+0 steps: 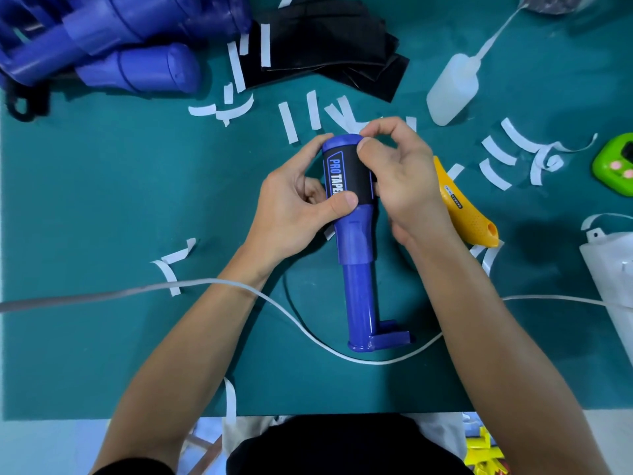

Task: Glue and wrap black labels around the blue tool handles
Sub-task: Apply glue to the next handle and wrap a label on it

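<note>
At centre of the green mat (pixel 102 200), the left hand (pixel 294 197) grasps the blue tool (pixel 356 269) around its handle. Its thumb presses the lower edge of the black label (pixel 356 173) and its fingers curl behind, evidently to stop the handle turning. The right hand (pixel 400 176) grips the handle from the 3 o'clock side, thumb and forefinger pinching near the cap. Judged purpose: to draw the label tight and press its seam down. The seam itself is hidden behind that hand. The label sits wrapped on the upper handle with its printed face up, and looks straight. The tool lies lengthwise, cap towards 12 o'clock and foot towards 6 o'clock.

Just beside the right hand, at 3 o'clock, lies a yellow utility knife (pixel 466 214). A glue bottle (pixel 452 90) lies at 1 o'clock, within reach for the next handle. Spare black labels (pixel 325 46) are stacked at 12 o'clock. A pile of blue tools (pixel 102 46) sits at 10 o'clock; whether those are labelled cannot be told. White backing strips (pixel 287 121) lie scattered around the work, apparently discarded.
</note>
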